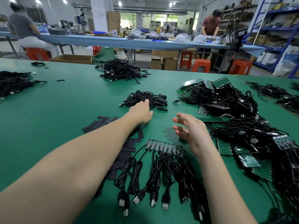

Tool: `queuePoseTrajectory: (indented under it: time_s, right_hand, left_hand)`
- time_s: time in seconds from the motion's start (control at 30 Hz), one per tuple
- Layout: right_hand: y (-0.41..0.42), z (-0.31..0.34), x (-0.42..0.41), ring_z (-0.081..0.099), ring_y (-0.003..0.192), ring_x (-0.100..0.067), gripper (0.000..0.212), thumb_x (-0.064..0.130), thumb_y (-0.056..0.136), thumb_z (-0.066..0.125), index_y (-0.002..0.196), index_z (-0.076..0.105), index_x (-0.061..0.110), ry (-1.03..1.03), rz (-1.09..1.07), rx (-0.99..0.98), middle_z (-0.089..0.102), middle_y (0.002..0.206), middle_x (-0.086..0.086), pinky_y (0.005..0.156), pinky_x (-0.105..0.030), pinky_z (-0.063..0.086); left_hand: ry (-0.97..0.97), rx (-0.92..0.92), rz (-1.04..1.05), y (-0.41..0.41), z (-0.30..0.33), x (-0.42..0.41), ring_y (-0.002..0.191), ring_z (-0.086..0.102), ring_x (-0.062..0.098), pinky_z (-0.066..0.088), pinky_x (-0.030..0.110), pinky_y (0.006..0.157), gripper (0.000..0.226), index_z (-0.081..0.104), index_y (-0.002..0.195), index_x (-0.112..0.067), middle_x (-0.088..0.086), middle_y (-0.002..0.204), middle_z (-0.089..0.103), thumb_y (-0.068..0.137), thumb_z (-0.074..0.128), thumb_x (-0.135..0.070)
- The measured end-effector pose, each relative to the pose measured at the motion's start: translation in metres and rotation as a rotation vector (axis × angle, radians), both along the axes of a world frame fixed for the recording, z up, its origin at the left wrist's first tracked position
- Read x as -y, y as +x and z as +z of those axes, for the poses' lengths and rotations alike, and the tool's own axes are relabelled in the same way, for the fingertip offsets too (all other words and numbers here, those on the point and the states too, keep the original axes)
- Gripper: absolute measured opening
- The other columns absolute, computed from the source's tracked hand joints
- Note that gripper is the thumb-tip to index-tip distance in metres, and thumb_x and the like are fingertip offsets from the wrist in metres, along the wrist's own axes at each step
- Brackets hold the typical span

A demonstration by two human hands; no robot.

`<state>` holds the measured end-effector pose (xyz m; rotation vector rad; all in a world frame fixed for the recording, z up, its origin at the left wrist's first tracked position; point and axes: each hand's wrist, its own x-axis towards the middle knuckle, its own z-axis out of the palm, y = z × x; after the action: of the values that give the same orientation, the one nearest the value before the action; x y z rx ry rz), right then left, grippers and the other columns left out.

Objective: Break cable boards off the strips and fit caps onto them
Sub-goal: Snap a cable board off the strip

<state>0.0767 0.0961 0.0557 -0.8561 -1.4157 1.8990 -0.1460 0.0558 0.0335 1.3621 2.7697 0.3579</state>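
A strip of small cable boards (pixel 164 145) lies near me on the green table (pixel 64 110), its black USB cables (pixel 155 175) trailing toward me. Flat black caps (pixel 127 147) are scattered under and beside my left forearm. My left hand (pixel 140 113) reaches forward with straight fingers, its fingertips touching a small pile of capped cables (pixel 145 98). My right hand (pixel 189 128) hovers open above the table just beyond the strip, fingers spread, holding nothing.
A big heap of board strips with cables (pixel 239 120) fills the right side. More cable piles lie at the far middle (pixel 121 70) and far left (pixel 13 81). Two people work at a blue bench (pixel 113 40) behind, with orange stools (pixel 200 65).
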Motion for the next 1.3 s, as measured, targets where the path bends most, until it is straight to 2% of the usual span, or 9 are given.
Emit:
queuePoseTrajectory:
  time_s: [0.17,0.33,0.57,0.77,0.83,0.93,1.03,1.2,1.3]
  right_hand:
    - [0.008,0.004,-0.005,0.067,0.064,-0.012,0.014,0.025,0.096,0.062,0.098,0.073,0.016,0.203,0.09,0.18,0.078,0.088,0.0,0.054,-0.02,0.052]
    - [0.019,0.006,-0.016,0.068,0.061,-0.011,0.014,0.029,0.093,0.066,0.088,0.072,0.017,0.592,0.279,0.68,0.077,0.081,0.001,0.053,-0.02,0.049]
    - [0.014,0.02,-0.011,0.072,0.075,-0.017,0.025,0.046,0.08,0.077,0.094,0.076,0.026,0.829,0.435,1.114,0.075,0.081,0.0,0.083,-0.033,0.06]
    - [0.008,0.016,-0.006,0.067,0.062,-0.019,0.026,0.036,0.077,0.078,0.092,0.078,0.014,0.707,0.454,1.077,0.072,0.064,-0.002,0.08,-0.034,0.061]
    - [0.01,0.012,-0.009,0.06,0.064,-0.02,0.022,0.029,0.077,0.08,0.089,0.078,0.011,0.65,0.439,1.008,0.074,0.074,-0.01,0.08,-0.038,0.059]
    - [0.017,0.012,-0.014,0.059,0.071,-0.016,0.008,0.011,0.08,0.081,0.086,0.076,0.011,0.382,0.37,0.641,0.072,0.082,-0.009,0.077,-0.031,0.057]
    - [0.024,0.017,-0.016,0.055,0.056,-0.008,0.012,-0.001,0.082,0.077,0.087,0.075,0.01,0.127,0.411,0.317,0.069,0.073,-0.004,0.061,-0.018,0.056]
    - [0.028,0.018,-0.012,0.055,0.05,-0.006,0.018,0.004,0.078,0.081,0.089,0.069,0.011,0.059,0.363,0.249,0.068,0.066,0.0,0.056,-0.018,0.055]
    - [0.028,0.017,-0.01,0.055,0.049,-0.006,0.012,0.015,0.077,0.083,0.076,0.071,0.013,0.07,0.411,0.258,0.059,0.054,0.007,0.057,-0.017,0.054]
  left_hand:
    - [-0.085,0.054,0.091,0.006,-0.001,0.004,0.133,0.042,0.04,0.037,0.05,0.103,0.059,0.036,0.144,-0.01,0.018,0.148,0.045,0.103,0.036,-0.052]
    - [-0.156,0.019,0.059,0.018,0.005,0.007,0.144,0.027,0.036,0.03,0.053,0.113,0.065,0.035,0.148,-0.01,0.016,0.156,0.03,0.1,0.042,-0.053]
    - [0.42,0.293,-0.059,0.075,-0.014,0.019,0.095,0.063,0.015,0.052,0.036,0.091,0.018,0.064,0.093,-0.027,-0.006,0.101,0.068,0.095,0.057,-0.043]
    - [0.486,0.275,-0.101,0.091,-0.033,0.032,0.087,0.062,0.016,0.053,0.039,0.083,0.028,0.065,0.08,-0.026,-0.009,0.086,0.07,0.098,0.051,-0.044]
    - [0.471,0.249,-0.117,0.093,-0.029,0.034,0.087,0.062,0.018,0.053,0.039,0.081,0.033,0.067,0.081,-0.024,-0.008,0.084,0.069,0.099,0.049,-0.044]
    - [0.489,0.239,-0.105,0.1,-0.018,0.032,0.08,0.063,0.022,0.05,0.035,0.073,0.041,0.065,0.076,-0.024,-0.007,0.074,0.066,0.098,0.044,-0.052]
    - [0.516,0.323,-0.107,0.111,-0.005,0.026,0.075,0.06,0.028,0.042,0.037,0.067,0.052,0.051,0.063,-0.023,-0.004,0.066,0.057,0.101,0.036,-0.054]
    - [0.688,0.377,-0.053,0.118,-0.002,0.029,0.062,0.06,0.031,0.052,0.043,0.069,0.074,0.061,0.062,0.004,0.019,0.06,0.063,0.104,0.036,-0.051]
    - [0.759,0.405,-0.004,0.121,-0.001,0.029,0.061,0.061,0.029,0.052,0.042,0.07,0.074,0.061,0.06,0.004,0.016,0.06,0.065,0.105,0.037,-0.05]
